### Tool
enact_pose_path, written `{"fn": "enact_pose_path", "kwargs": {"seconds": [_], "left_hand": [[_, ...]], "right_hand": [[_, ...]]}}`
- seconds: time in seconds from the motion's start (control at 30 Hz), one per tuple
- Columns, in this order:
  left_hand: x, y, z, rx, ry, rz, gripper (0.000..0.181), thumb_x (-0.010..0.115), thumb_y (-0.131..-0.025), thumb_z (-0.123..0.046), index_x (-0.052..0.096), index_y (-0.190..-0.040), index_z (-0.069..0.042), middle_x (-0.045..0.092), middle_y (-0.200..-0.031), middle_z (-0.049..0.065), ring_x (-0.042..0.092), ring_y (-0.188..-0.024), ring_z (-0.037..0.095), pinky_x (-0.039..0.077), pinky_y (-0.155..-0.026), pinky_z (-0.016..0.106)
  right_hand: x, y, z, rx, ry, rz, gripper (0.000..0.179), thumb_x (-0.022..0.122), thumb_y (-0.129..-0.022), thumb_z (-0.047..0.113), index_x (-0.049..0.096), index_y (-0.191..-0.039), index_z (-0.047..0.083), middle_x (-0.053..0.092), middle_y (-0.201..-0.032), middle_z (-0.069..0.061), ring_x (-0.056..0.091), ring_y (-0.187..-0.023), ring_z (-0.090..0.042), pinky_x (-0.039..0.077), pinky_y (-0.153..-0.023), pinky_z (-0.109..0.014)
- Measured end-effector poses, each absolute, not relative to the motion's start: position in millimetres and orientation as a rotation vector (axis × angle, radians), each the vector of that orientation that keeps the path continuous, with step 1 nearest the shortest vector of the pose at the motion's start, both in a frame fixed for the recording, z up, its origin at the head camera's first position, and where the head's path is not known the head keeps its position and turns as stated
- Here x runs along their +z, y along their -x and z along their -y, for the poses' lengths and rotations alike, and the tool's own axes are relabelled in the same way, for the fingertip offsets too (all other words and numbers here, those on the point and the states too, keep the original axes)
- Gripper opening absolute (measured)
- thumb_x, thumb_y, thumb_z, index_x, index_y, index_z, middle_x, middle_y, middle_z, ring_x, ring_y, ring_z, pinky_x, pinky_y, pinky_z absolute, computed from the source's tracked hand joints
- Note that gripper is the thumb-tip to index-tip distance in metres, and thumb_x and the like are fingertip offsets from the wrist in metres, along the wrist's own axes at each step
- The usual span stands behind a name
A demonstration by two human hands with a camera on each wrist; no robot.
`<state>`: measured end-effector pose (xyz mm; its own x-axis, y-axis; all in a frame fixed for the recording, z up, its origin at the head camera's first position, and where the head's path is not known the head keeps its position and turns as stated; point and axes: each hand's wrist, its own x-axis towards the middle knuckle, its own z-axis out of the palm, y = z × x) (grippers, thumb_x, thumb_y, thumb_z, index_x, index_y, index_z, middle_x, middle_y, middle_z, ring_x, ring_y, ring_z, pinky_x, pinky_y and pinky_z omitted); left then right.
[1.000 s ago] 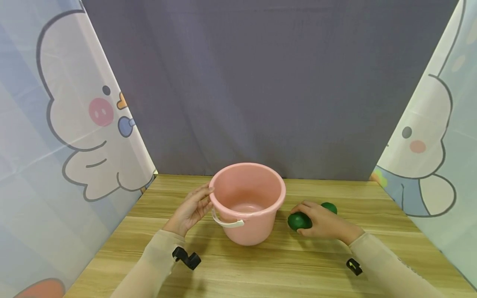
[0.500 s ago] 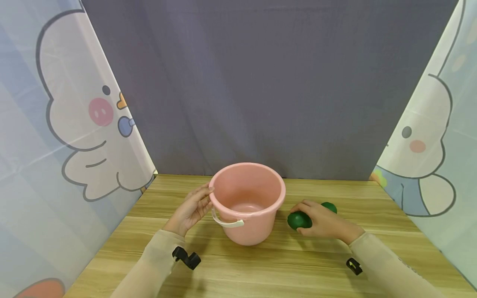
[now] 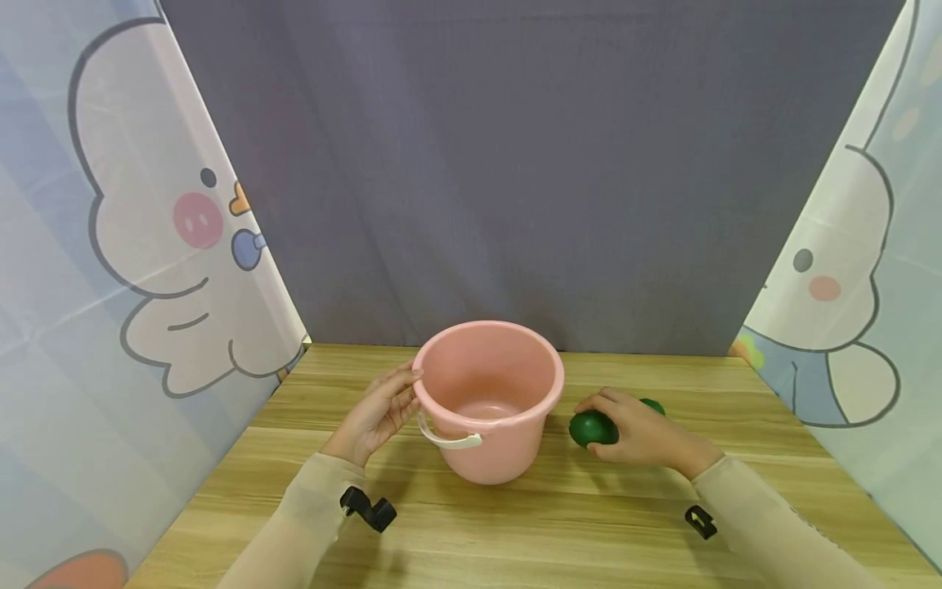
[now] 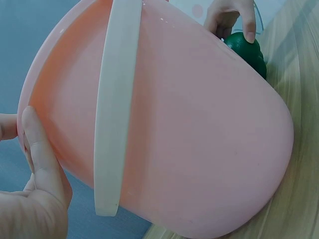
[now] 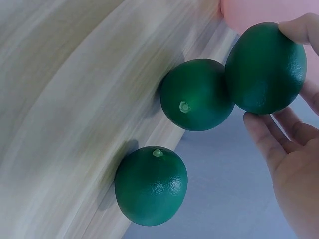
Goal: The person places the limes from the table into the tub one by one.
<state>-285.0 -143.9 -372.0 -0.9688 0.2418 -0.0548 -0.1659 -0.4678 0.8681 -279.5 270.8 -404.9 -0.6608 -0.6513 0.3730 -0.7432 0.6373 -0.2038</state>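
A pink bucket (image 3: 508, 450) with a white handle (image 3: 450, 442) stands upright on the wooden table. At its left side my left hand (image 3: 379, 417) pinches the rim, thumb on the outer wall and fingers over the edge, as the left wrist view shows. To the right of the bucket my right hand (image 3: 640, 429) grips a green lime (image 5: 265, 68) between thumb and fingertips. Right beside that one in the right wrist view is a second lime (image 5: 197, 94), which it partly overlaps. A third lime (image 5: 151, 185) rests on the table farther off.
The wooden table (image 3: 471, 540) reaches back to a dark grey curtain (image 3: 486, 164). Printed cartoon cloths hang at the left (image 3: 147, 245) and right (image 3: 839, 327). Inside the bucket its bare bottom shows. Each sleeve carries a small black clip (image 3: 368, 509).
My right hand has risen slightly with the lime in its fingers, now covering more of the lime behind. The left hand and the bucket stay where they were.
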Motion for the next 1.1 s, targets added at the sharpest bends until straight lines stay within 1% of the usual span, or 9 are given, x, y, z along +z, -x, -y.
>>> {"fn": "enact_pose_path", "kwargs": {"seconds": [0.23,0.47,0.77,1.1], "left_hand": [[-371,285,144,2.508,-0.107,-1.451,0.050,0.053,-0.101,-0.006,0.036,-0.147,-0.003,0.058,-0.109,0.006,0.063,-0.074,0.006,0.056,-0.063,0.010],[-371,286,144,2.506,-0.128,-1.452,0.046,0.054,-0.100,-0.006,0.039,-0.144,-0.002,0.058,-0.109,0.007,0.063,-0.075,0.005,0.056,-0.063,0.010],[-371,285,143,2.511,-0.102,-1.443,0.046,0.053,-0.101,-0.006,0.040,-0.144,-0.001,0.058,-0.107,0.006,0.063,-0.074,0.005,0.056,-0.062,0.010],[-370,286,143,2.508,-0.110,-1.440,0.044,0.052,-0.102,-0.005,0.039,-0.144,-0.002,0.058,-0.107,0.005,0.063,-0.074,0.005,0.056,-0.061,0.010]], "right_hand": [[-402,278,-271,0.506,-1.107,2.594,0.046,0.081,-0.079,0.024,0.065,-0.120,0.011,0.060,-0.111,0.002,0.057,-0.091,-0.009,0.056,-0.073,-0.029],[-399,278,-271,0.525,-1.112,2.597,0.047,0.082,-0.080,0.024,0.064,-0.121,0.011,0.060,-0.112,0.002,0.058,-0.091,-0.009,0.057,-0.073,-0.029],[-398,280,-273,0.567,-1.098,2.576,0.050,0.084,-0.077,0.021,0.065,-0.122,0.010,0.059,-0.108,0.003,0.059,-0.088,-0.008,0.058,-0.070,-0.027],[-394,278,-276,0.566,-1.076,2.579,0.050,0.085,-0.077,0.021,0.065,-0.122,0.011,0.059,-0.112,0.002,0.059,-0.093,-0.010,0.059,-0.075,-0.031]]}}
